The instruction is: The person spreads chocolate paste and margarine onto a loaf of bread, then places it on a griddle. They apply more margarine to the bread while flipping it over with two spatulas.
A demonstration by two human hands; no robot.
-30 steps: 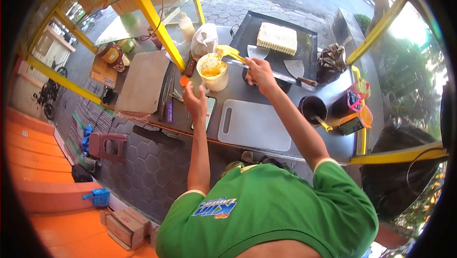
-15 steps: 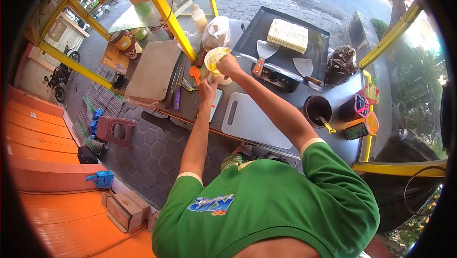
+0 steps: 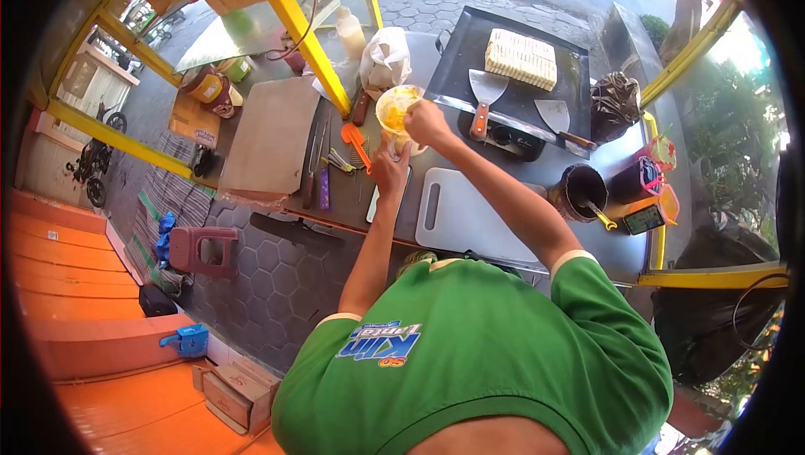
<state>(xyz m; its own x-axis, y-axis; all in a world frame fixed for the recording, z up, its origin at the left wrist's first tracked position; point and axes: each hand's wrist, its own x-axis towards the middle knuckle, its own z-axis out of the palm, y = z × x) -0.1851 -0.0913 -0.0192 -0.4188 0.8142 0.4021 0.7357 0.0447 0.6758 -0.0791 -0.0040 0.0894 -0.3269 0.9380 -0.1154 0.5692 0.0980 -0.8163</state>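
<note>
My left hand [image 3: 390,168] is closed round the lower side of a white tub [image 3: 388,104] with yellow contents, which tilts toward me. At the tub's right rim, my right hand [image 3: 427,124] is closed; what it holds, if anything, is hidden by the fingers. Left of the tub lies an orange spatula [image 3: 355,142], with knives and a purple-handled tool [image 3: 324,186] beyond it. A phone-like flat item [image 3: 379,208] lies under my left wrist. Just behind the tub stands a white plastic bag [image 3: 386,59].
A black griddle [image 3: 524,44] at the back right carries a pale block [image 3: 520,59] and two scrapers. A white cutting board [image 3: 475,216] lies near the front edge. Right of it stands a dark pot [image 3: 579,189]. A brown board [image 3: 272,132] lies left, beside a yellow post [image 3: 298,27].
The view has shifted slightly, so the stall appears moved. Both hands stay at the tub, with the right hand still at its rim.
</note>
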